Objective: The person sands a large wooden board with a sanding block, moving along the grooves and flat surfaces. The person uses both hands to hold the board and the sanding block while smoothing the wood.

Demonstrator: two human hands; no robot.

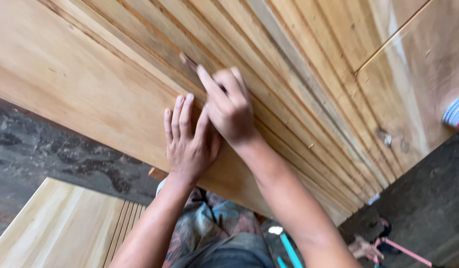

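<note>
A large light wooden panel (90,84) with several parallel grooves (289,74) running diagonally fills most of the view. My right hand (229,106) grips a small dark-tipped tool (188,61), forefinger stretched along it, its tip pressed into one groove. My left hand (187,141) lies flat on the smooth part of the panel, fingers together, touching the right hand's side and holding nothing.
A second grooved wooden board (65,228) lies at the lower left on a dark stained floor (35,149). A red and white round object (458,113) sits at the right edge. A foot in a pink sandal (368,245) shows at the bottom right.
</note>
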